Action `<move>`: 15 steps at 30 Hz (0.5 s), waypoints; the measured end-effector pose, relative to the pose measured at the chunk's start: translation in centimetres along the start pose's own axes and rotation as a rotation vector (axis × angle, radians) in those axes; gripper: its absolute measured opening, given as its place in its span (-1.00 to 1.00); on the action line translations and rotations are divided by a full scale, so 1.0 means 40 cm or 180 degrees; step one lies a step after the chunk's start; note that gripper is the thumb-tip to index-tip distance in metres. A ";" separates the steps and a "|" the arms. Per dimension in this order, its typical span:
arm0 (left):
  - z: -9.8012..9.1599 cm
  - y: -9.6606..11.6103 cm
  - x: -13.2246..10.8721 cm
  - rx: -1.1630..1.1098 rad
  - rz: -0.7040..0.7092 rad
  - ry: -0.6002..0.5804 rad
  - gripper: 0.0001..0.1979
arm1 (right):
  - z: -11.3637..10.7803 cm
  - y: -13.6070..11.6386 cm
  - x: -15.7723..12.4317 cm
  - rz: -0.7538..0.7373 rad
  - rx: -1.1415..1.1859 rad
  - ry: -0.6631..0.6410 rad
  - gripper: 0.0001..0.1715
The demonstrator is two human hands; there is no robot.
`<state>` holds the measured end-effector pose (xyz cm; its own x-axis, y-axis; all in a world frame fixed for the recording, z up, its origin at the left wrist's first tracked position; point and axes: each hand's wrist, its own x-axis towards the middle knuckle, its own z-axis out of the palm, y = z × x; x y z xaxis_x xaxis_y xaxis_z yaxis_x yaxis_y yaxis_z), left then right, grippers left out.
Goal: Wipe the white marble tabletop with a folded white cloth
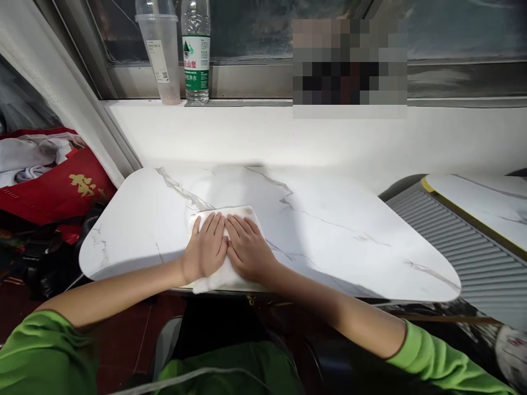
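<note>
A folded white cloth [222, 280] lies on the white marble-patterned tabletop [337, 241], its near edge reaching the table's front edge. My left hand [206, 246] rests flat on the cloth with its fingers stretched out and pointing away from me. Beside it, my right hand [248, 244] also lies flat on the cloth, fingers extended. The two hands touch or nearly touch along their thumbs. Neither one is wrapped around the cloth; both press down from above. Part of the cloth is hidden beneath the palms.
On the window sill stand a clear plastic cup [162, 60] and a water bottle [196, 66] with a green label. A red bag [61, 181] holding cloth items sits to the left. At the right are a grey ribbed panel [444, 236] and another marble-patterned top [486, 203].
</note>
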<state>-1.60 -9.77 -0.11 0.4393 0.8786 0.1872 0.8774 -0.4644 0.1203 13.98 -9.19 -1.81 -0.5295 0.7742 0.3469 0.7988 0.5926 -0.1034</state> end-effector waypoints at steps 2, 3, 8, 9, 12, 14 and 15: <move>0.002 -0.034 0.021 0.0014 -0.0018 -0.0024 -0.46 | 0.018 0.008 0.037 -0.0009 0.0058 0.0038 -0.35; 0.004 -0.056 0.037 0.0024 -0.0004 -0.0039 -0.46 | 0.030 0.013 0.062 -0.0010 0.0070 0.0063 -0.36; 0.011 -0.205 0.170 0.0116 -0.0017 -0.0168 -0.48 | 0.092 0.054 0.239 0.0083 0.0020 0.0078 -0.38; 0.012 -0.236 0.203 0.0142 -0.0083 -0.0201 -0.48 | 0.103 0.065 0.280 0.0114 0.0024 0.0067 -0.39; 0.012 -0.317 0.299 0.0172 -0.0211 -0.0277 -0.47 | 0.130 0.098 0.395 0.0171 0.0070 0.0056 -0.43; 0.012 -0.357 0.351 0.0145 -0.0267 -0.0284 -0.47 | 0.147 0.118 0.455 0.0227 0.0125 0.0061 -0.45; 0.011 -0.372 0.372 0.0125 -0.0291 -0.0286 -0.47 | 0.154 0.127 0.477 0.0268 0.0149 0.0061 -0.46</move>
<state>-8.05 10.25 0.45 0.3710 0.9244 0.0888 0.9207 -0.3786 0.0942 6.16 9.97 -1.45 -0.4551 0.8175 0.3529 0.8258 0.5357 -0.1763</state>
